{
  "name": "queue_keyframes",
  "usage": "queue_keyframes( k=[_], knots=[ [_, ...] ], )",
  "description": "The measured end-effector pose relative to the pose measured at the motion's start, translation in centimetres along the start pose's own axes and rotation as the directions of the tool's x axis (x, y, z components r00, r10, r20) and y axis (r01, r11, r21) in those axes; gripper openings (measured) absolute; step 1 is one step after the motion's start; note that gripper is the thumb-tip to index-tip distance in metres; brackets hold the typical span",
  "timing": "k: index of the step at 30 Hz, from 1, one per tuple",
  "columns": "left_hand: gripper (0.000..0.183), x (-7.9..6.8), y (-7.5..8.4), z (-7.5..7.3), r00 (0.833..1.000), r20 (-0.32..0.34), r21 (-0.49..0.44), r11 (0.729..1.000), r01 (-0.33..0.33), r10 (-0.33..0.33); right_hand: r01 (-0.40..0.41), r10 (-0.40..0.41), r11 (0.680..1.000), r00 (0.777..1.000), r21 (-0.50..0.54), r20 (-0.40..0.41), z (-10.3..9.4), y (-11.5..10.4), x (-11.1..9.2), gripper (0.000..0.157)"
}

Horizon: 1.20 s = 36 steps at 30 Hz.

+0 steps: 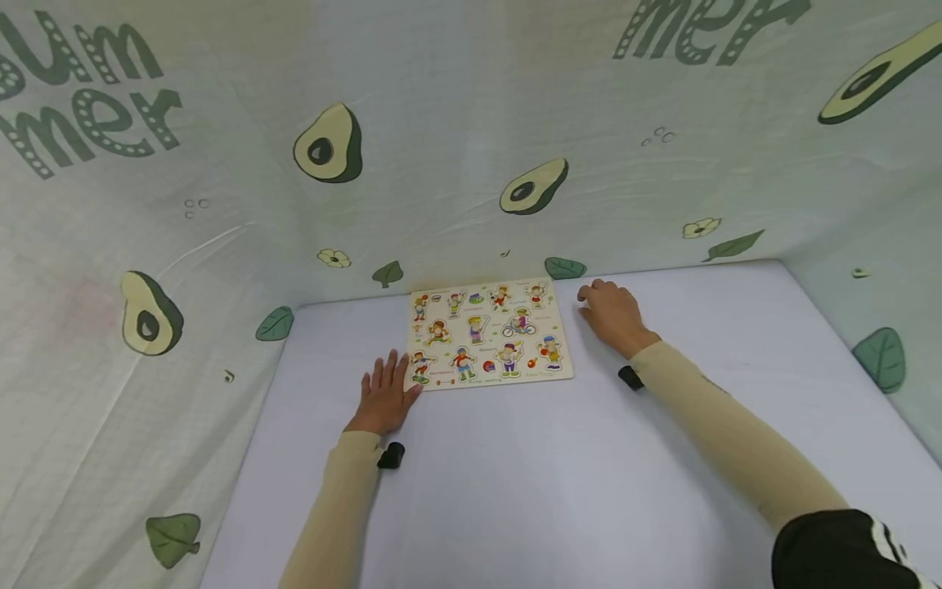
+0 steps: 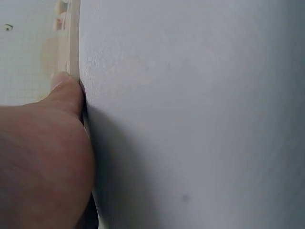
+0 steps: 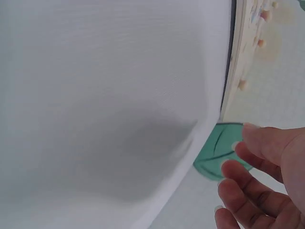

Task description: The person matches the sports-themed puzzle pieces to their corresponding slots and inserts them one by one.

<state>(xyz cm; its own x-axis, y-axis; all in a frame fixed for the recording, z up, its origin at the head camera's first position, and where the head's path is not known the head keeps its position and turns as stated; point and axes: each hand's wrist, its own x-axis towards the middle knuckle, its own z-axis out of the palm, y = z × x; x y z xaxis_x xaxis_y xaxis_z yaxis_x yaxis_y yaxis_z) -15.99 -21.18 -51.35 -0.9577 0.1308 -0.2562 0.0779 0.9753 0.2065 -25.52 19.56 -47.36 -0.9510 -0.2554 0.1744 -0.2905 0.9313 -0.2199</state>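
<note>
A wooden peg puzzle board (image 1: 494,334) with cartoon sports figures lies flat on the table near the back wall. At its left edge is my left hand (image 1: 384,399), fingers spread and straight, the thumb touching the near left corner. In the left wrist view that thumb (image 2: 66,93) rests against the board's pale edge (image 2: 74,38). Off the board's right side hovers my right hand (image 1: 612,317), fingers loosely bent and holding nothing. The right wrist view shows these fingers (image 3: 255,191) apart from the board's edge (image 3: 233,67), where small knobs stick up.
A white cloth covers the table (image 1: 500,474). Behind and at both sides hangs a sheet (image 1: 434,106) printed with avocados, leaves and lettering. Its foot meets the table's back edge just beyond the board. Each wrist carries a small black camera (image 1: 392,456).
</note>
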Motion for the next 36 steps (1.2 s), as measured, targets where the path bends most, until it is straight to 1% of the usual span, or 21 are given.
queue_keyframes(
  k=[4, 11, 15, 19, 24, 32, 36],
  knots=[
    [0.067, 0.0, -0.3, 0.0, 1.0, 0.009, -0.004, 1.0, 0.004, -0.004, -0.008, 0.007, 1.0, 1.0, -0.005, -0.026, -0.6, 1.3, -1.6, 0.023],
    [0.068, 0.4, -1.0, 0.6, 1.0, -0.017, -0.007, 1.0, -0.016, 0.015, -0.008, 0.009, 1.0, 0.997, 0.02, -0.081, -1.5, 3.3, -4.5, 0.021],
    [0.068, 0.5, -1.0, 0.5, 1.0, -0.02, -0.017, 1.0, -0.022, 0.021, -0.01, 0.012, 1.0, 0.996, 0.02, -0.092, -1.9, 4.6, -5.9, 0.02],
    [0.068, 0.4, -0.8, 0.2, 0.999, -0.024, -0.02, 1.0, -0.021, 0.021, -0.029, 0.031, 0.999, 0.995, 0.03, -0.097, -2.2, 5.7, -7.3, 0.019],
    [0.067, 0.3, -0.6, 0.1, 0.999, -0.049, -0.03, 0.999, -0.023, 0.022, -0.058, 0.062, 0.997, 0.993, 0.045, -0.104, -2.4, 7.2, -9.0, 0.018],
    [0.068, 0.3, -1.1, 0.7, 0.995, -0.098, -0.014, 0.999, -0.038, 0.036, -0.086, 0.09, 0.995, 0.993, 0.049, -0.074, -2.4, 9.6, -10.9, 0.02],
    [0.069, 0.2, -1.3, 0.7, 0.993, -0.109, -0.04, 0.998, -0.052, 0.047, -0.088, 0.09, 0.995, 0.993, 0.043, -0.07, -2.6, 10.5, -11.6, 0.022]
  ],
)
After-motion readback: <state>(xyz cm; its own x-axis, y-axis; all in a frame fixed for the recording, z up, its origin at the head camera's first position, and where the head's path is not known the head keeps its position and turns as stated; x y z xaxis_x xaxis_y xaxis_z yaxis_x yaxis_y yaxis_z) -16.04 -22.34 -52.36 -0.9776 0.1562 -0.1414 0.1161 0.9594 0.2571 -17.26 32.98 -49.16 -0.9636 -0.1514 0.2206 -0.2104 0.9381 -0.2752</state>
